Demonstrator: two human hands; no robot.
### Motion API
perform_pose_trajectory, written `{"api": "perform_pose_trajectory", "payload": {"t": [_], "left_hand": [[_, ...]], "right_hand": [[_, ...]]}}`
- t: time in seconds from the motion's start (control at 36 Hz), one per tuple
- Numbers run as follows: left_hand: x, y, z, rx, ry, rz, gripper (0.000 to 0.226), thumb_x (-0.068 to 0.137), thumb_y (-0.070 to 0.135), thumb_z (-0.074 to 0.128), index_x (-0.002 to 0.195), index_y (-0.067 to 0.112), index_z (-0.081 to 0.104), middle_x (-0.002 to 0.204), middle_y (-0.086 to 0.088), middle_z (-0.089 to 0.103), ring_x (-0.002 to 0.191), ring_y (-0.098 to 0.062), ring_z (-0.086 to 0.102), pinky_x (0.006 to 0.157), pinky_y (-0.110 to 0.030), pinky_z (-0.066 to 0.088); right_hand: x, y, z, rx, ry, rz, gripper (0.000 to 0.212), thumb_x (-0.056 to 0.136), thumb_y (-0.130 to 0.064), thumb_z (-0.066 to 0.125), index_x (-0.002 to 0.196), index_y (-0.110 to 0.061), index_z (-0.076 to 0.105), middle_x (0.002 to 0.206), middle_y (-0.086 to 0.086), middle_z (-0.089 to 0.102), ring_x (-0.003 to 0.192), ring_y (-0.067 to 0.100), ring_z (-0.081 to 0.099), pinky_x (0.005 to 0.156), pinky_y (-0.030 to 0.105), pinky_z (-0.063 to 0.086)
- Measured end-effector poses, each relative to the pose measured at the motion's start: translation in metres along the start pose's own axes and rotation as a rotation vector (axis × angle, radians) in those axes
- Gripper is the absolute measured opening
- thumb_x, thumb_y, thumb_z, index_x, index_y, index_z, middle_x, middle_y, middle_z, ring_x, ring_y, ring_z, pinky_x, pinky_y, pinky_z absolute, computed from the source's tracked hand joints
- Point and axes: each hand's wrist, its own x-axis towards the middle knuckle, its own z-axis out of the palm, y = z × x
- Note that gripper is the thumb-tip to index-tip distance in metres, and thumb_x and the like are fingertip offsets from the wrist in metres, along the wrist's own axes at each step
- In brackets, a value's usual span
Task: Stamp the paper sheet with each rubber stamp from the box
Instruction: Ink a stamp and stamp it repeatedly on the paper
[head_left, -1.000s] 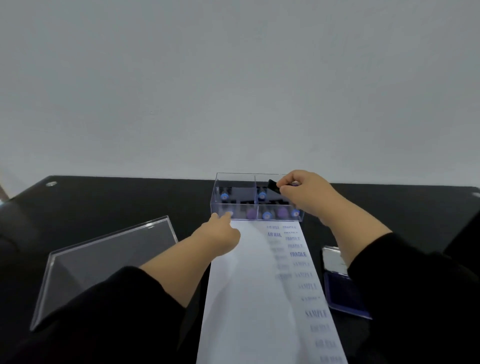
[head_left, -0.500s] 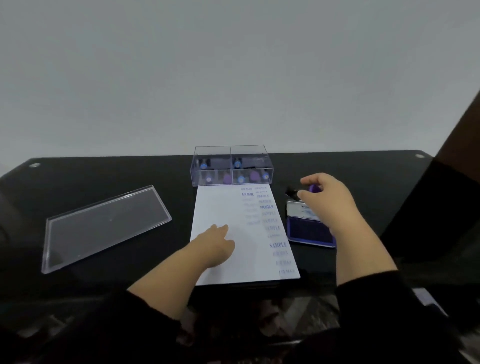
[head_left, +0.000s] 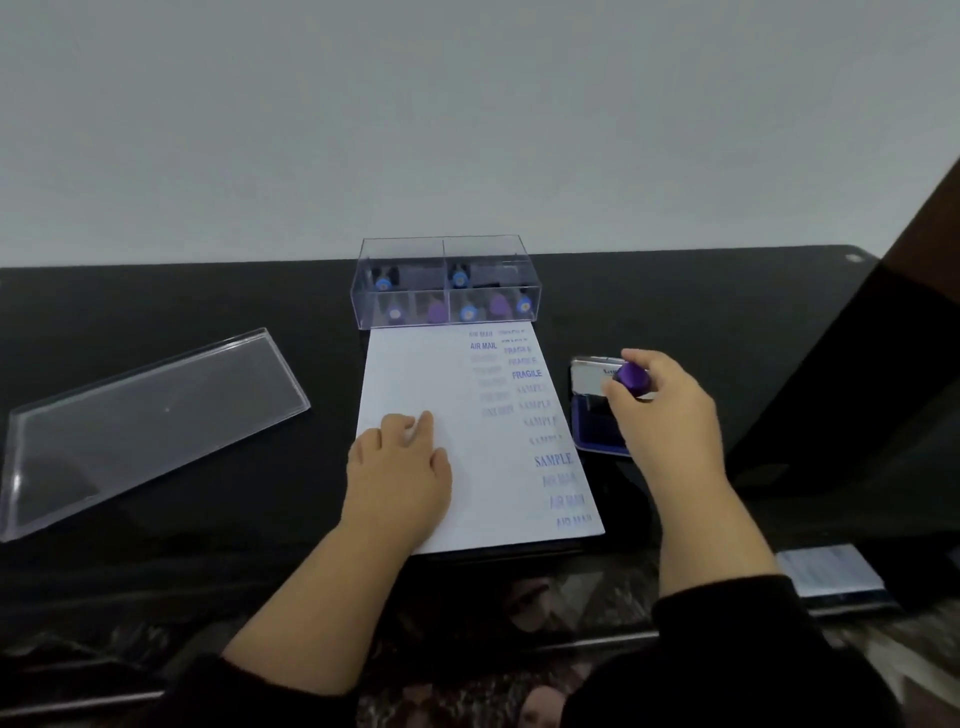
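**Stamp over the ink pad**

Right hand (head_left: 670, 410) has a clenched grip on a purple-topped stamp (head_left: 632, 378), holding it over the ink pad (head_left: 597, 426) just right of the paper (head_left: 467, 441). Left hand (head_left: 400, 467) rests flat on the sheet's near left, fingers relaxed. The clear box (head_left: 447, 283) sits at the paper's far edge, its lid (head_left: 145, 421) lying on the counter (head_left: 208, 301) off to the left.

Plain grey wall (head_left: 467, 114) behind black table (head_left: 156, 296).

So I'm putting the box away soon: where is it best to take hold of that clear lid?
Grip the clear lid by its raised near long edge, coming from the person's side. It lies flat, open side up, alone on the black table, left of the paper sheet.
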Motion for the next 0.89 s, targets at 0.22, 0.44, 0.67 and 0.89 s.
{"api": "perform_pose_trajectory", "payload": {"t": [0.22,0.44,0.67,0.89], "left_hand": [[0.008,-0.003,0.005,0.028,-0.094,0.025,0.056,0.101,0.036,0.014,0.152,0.020,-0.004,0.159,-0.001,-0.014,0.146,-0.017,-0.011,0.117,-0.039,-0.006],[0.012,-0.002,0.006,0.027,-0.115,0.009,0.056,0.101,0.035,0.016,0.152,0.022,-0.002,0.159,0.001,-0.012,0.146,-0.016,-0.009,0.117,-0.040,-0.006],[0.010,-0.002,0.005,0.019,-0.111,0.017,0.056,0.101,0.037,0.016,0.152,0.023,-0.002,0.159,0.001,-0.011,0.146,-0.016,-0.009,0.117,-0.040,-0.006],[0.009,-0.004,0.006,0.025,-0.127,0.036,0.056,0.102,0.037,0.013,0.152,0.020,-0.006,0.158,0.000,-0.017,0.145,-0.015,-0.014,0.117,-0.039,-0.008]], "right_hand": [[0.012,0.013,0.004,-0.131,0.001,-0.093,0.020,0.091,-0.024,0.059,0.109,-0.025,0.052,0.109,-0.002,0.058,0.087,0.015,0.056,0.067,0.028,0.043],[0.011,0.022,0.012,-0.154,-0.006,-0.125,0.014,0.089,-0.022,0.060,0.103,-0.022,0.058,0.113,-0.004,0.060,0.091,0.017,0.057,0.069,0.025,0.039],[0.007,0.021,0.021,-0.206,0.000,-0.112,0.015,0.094,-0.023,0.053,0.108,-0.026,0.053,0.109,-0.009,0.055,0.081,0.016,0.054,0.057,0.027,0.039],[0.003,0.021,0.022,-0.283,-0.006,-0.112,0.028,0.094,-0.014,0.052,0.119,-0.025,0.049,0.090,-0.010,0.044,0.075,0.015,0.045,0.052,0.027,0.031]]}}
